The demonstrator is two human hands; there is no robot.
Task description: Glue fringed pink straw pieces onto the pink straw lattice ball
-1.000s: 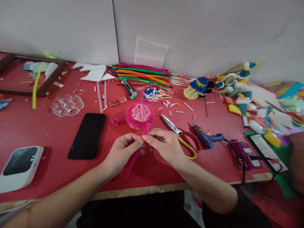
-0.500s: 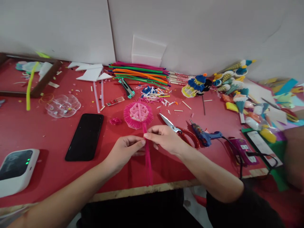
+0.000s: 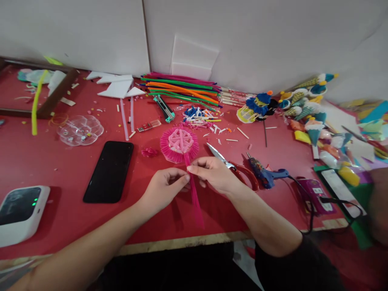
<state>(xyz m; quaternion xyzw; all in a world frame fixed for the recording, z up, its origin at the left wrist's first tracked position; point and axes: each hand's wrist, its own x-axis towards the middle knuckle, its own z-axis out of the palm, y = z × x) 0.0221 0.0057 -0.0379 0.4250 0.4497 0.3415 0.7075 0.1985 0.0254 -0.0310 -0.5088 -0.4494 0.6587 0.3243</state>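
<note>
Pink straw (image 3: 195, 198), scissors (image 3: 233, 167) beside, phone (image 3: 109, 171) left

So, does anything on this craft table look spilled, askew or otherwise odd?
Mostly clutter: cut straw bits lie scattered across the red table behind the pink fringed disc. The scissors lie open beside the right hand. Both hands pinch a pink strip; nothing looks damaged.

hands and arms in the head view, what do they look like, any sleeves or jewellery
Both hands, the left hand and the right hand, are bare: no gloves, and no rings or watch show. Both forearms are uncovered up to the frame edge on the left. On the right, a dark, seemingly black short sleeve begins near the elbow. Fingernails look short and unpainted.
</note>
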